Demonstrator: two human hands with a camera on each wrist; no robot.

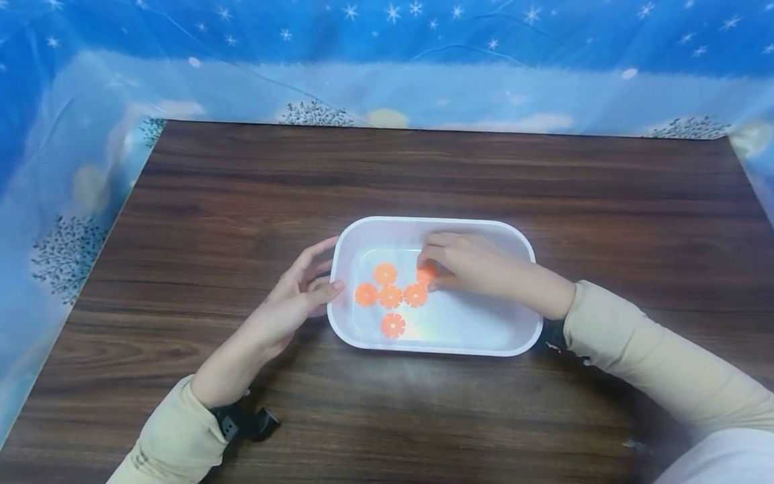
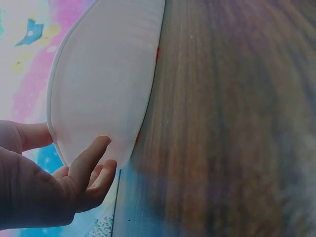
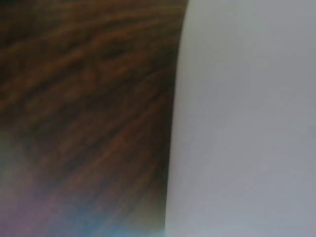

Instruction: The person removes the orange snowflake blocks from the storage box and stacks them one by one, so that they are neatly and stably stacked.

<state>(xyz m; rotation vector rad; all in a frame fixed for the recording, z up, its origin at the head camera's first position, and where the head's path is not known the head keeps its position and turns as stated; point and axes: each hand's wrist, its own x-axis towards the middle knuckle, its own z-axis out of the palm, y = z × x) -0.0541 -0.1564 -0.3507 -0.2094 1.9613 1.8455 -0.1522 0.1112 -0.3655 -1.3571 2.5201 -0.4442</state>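
A white rectangular plastic tub (image 1: 478, 326) with rounded corners stands on the table. My left hand (image 1: 293, 289) holds its left end, thumb over the rim and the other fingers against the outer wall; the left wrist view shows those fingers (image 2: 89, 163) spread on the wall. Inside the tub, my right hand (image 1: 468, 262) pinches a notched orange disc (image 1: 426, 274), partly hidden by the fingertips. Several matching interlocking discs (image 1: 390, 296) lie close together on the left part of the tub floor. In the right wrist view only the tub's blurred outer wall (image 3: 247, 123) and the table show.
The dark wood-grain table (image 1: 272, 181) extends around the tub. A blue cloth (image 1: 363, 40) with snowflakes and trees hangs behind it and along the left side. Black wrist straps (image 1: 238, 422) sit at the beige sleeves (image 1: 653, 356).
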